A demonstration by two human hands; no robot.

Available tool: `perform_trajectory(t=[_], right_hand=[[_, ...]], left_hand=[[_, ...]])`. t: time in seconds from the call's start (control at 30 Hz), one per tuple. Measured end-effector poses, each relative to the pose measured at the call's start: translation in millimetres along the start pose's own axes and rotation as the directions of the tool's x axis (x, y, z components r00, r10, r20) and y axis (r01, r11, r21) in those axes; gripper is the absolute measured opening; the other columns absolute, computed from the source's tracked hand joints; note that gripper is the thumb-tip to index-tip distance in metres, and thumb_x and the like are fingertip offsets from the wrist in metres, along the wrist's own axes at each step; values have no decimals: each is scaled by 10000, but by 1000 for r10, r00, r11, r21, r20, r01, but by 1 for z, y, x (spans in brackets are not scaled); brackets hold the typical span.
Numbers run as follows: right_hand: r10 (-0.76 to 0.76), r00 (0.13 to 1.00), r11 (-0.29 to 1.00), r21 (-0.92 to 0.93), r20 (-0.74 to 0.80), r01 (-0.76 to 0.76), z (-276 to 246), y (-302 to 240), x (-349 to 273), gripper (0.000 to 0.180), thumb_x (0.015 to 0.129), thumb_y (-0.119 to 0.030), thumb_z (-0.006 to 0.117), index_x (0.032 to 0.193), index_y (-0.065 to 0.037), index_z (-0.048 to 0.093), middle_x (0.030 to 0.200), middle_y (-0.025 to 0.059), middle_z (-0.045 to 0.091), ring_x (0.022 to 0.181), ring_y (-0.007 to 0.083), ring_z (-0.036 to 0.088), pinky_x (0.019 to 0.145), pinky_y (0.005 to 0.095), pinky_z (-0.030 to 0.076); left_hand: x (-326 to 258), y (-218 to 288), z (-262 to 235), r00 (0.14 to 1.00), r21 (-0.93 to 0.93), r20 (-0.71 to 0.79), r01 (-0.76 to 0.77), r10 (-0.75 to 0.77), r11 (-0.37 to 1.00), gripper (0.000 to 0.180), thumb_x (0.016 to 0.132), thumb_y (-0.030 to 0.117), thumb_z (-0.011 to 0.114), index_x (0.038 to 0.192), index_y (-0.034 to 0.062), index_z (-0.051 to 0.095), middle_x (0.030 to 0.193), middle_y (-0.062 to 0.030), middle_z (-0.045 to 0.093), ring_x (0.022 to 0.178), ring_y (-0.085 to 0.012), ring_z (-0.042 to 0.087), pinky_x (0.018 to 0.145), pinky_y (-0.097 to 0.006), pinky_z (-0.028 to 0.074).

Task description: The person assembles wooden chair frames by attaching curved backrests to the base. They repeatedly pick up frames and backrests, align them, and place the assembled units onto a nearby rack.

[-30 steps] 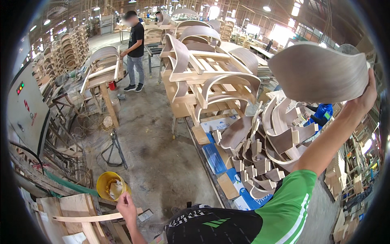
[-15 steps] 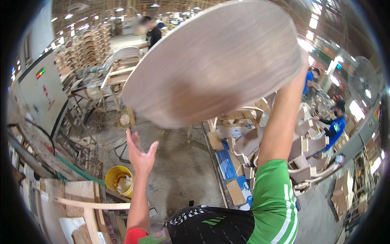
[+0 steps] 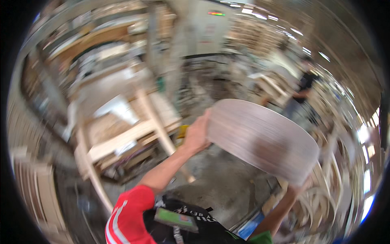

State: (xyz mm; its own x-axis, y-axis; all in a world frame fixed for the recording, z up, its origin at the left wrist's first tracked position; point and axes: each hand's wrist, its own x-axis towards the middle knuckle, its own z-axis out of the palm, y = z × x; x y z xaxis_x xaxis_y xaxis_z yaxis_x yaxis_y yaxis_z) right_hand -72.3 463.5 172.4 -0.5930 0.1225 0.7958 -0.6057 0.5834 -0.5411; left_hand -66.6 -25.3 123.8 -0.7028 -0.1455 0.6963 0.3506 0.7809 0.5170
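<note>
Left hand [image 3: 198, 135] grips curved panel [image 3: 260, 138] by left end; right hand [image 3: 299, 187], blurred, seemingly grasps right end. Keep both ends supported, clear of wooden frame [image 3: 106, 151] at left.

Left fingers [image 3: 204, 123] hold a curved panel [image 3: 260, 138]; right fingers [image 3: 300, 186] — blurred — seemingly likewise.

White lettering [image 3: 211, 219], only partly legible, crosses the person's black shirt [image 3: 217, 235] at six o'clock, while at twelve o'clock red markings [image 3: 209, 32], too blurred to read, stand on the front of a pale grey cabinet [image 3: 193, 36].
</note>
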Motion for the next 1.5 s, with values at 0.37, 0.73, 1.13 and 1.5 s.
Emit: perform_trajectory(t=[0.37,0.73,1.13,1.5], right_hand=[[281,592,922,-42,756,-385,247,-78,-24,561,949,-270,657,1437,-33,513,1284,184,644,1080,387,666,867,476,561],[-194,632,979,112,750,168,542,-270,-22,510,848,-100,611,1353,-51,563,1162,253,694,1082,506,631,897,522,502],[-388,628,921,250,674,300,767,-379,-59,502,897,-223,639,1344,-32,514,1043,359,673,974,555,647,834,591,505],[-351,538,931,223,767,289,789,-375,-88,508,902,-273,682,1284,14,508,1082,336,682,1018,534,653,858,568,513]], left_hand=[[-67,-85,-209,845,453,-171,524,-507,721,933,809,169,765,1585,10,273,1175,-287,601,1027,-460,645,882,-509,558],[-134,-241,-380,781,647,-436,617,-447,448,936,752,123,764,1578,64,327,1107,-223,675,903,-367,702,822,-460,597],[-111,-380,-498,508,530,-561,827,-654,187,512,949,350,548,1382,75,542,1088,-291,718,1047,-489,675,916,-582,511],[-149,-396,-488,504,556,-579,819,-641,142,522,931,349,568,1396,115,543,1166,-253,711,1119,-483,648,963,-567,498]])
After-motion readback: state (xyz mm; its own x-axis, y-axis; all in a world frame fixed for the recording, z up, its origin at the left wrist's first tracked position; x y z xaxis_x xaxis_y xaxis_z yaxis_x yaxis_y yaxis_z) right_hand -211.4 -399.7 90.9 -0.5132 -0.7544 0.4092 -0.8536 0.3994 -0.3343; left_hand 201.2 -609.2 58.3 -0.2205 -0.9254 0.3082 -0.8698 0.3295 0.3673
